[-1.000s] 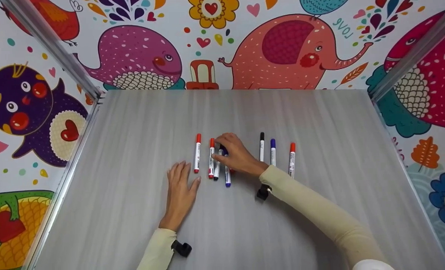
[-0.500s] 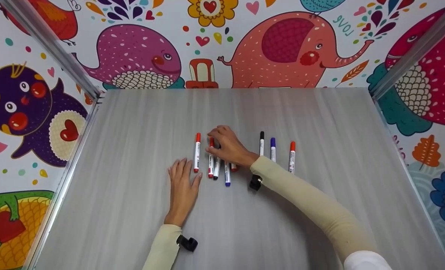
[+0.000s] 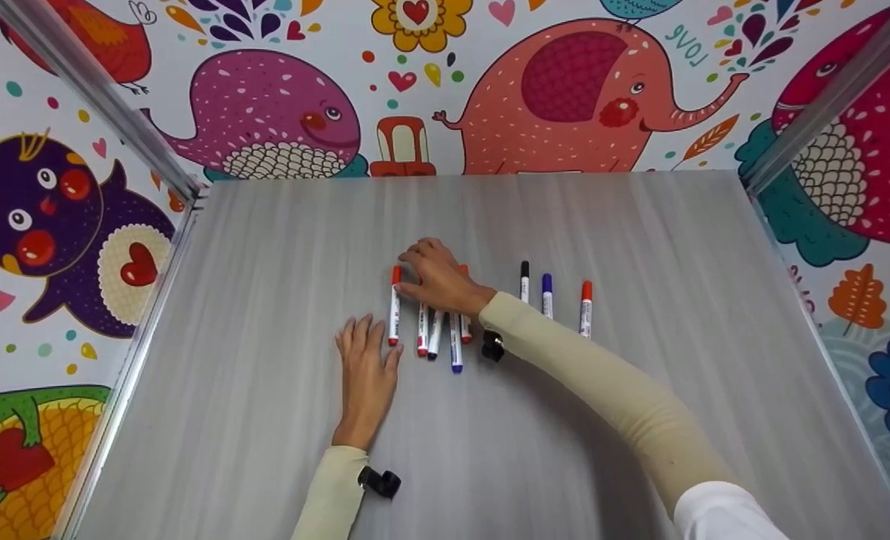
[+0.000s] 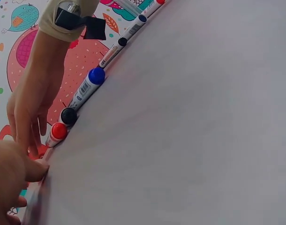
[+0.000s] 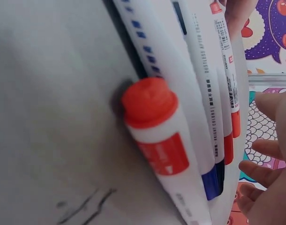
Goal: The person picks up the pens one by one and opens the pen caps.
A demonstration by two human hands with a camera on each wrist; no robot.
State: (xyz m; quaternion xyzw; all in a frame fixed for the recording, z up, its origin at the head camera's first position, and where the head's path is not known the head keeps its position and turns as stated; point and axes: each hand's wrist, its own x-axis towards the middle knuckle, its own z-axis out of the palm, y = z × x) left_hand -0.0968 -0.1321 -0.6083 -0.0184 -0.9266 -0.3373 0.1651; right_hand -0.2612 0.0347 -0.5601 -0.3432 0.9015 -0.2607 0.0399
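My right hand (image 3: pixel 445 277) hovers over the upper ends of a row of whiteboard markers, its fingers loosely bent. Its thumb and fingertips are by the cap of the leftmost red marker (image 3: pixel 394 315); contact is unclear. Below that hand lie another red marker (image 3: pixel 422 334), a black marker (image 3: pixel 435 335), a blue marker (image 3: pixel 456 349) and a further red marker (image 3: pixel 466 328), their tops partly hidden. In the right wrist view the fingers (image 5: pixel 262 173) are spread and grip nothing. My left hand (image 3: pixel 366 375) rests on the table, fingers extended, just left of the leftmost marker's lower end.
Right of the row, a black marker (image 3: pixel 524 281), a blue marker (image 3: pixel 548 296) and a red marker (image 3: pixel 586 307) lie apart, partly covered by the right sleeve (image 3: pixel 595 375). Cartoon-printed walls (image 3: pixel 407 75) border the grey table (image 3: pixel 265 240).
My right hand has travelled left and slightly away across the row, from the middle markers to the leftmost red one. The markers lie as before, and my left hand has barely shifted.
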